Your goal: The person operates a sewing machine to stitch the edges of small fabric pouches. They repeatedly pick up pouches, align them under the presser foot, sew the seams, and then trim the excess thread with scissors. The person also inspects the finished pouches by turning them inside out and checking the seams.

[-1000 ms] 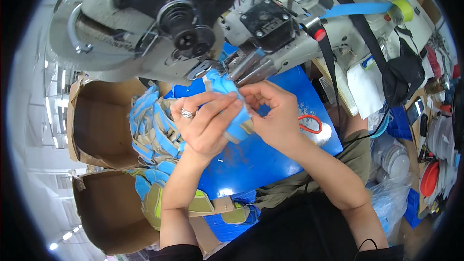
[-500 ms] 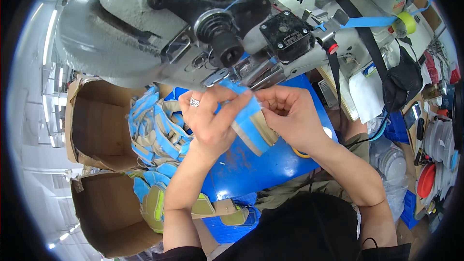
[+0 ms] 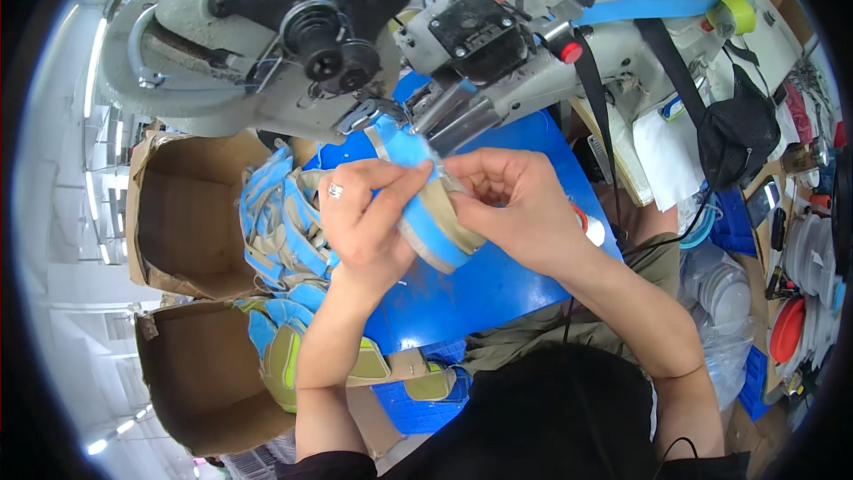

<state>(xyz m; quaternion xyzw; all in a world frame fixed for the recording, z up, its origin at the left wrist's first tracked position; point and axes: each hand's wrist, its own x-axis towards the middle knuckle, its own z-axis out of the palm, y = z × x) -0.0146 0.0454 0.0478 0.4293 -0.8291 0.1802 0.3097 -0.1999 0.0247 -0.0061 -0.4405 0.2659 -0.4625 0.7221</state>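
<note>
A blue and beige fabric piece (image 3: 435, 236) runs from under the presser foot (image 3: 376, 114) of a grey sewing machine (image 3: 187, 71) down between my hands. My left hand (image 3: 362, 222), with a silver ring, grips its left side, fingertips pressed on the blue band. My right hand (image 3: 520, 209) pinches its right edge at the beige part, fingers curled. Both hands are just below the metal attachments (image 3: 458, 124) beside the needle area, over a blue work board (image 3: 471, 293). The needle itself is too hidden to make out.
Two cardboard boxes (image 3: 182, 213) stand at the left, beside a heap of blue-beige pieces (image 3: 275, 231) and green-trimmed pieces (image 3: 284, 364). An orange-handled tool (image 3: 582, 218) is partly hidden by my right hand. A black pouch (image 3: 737, 129), straps and cluttered shelves (image 3: 804, 258) fill the right.
The fabric piece has turned, showing more of its beige side and its striped lower end. My right hand has shifted slightly right, its thumb now on the beige part; the view has moved slightly.
</note>
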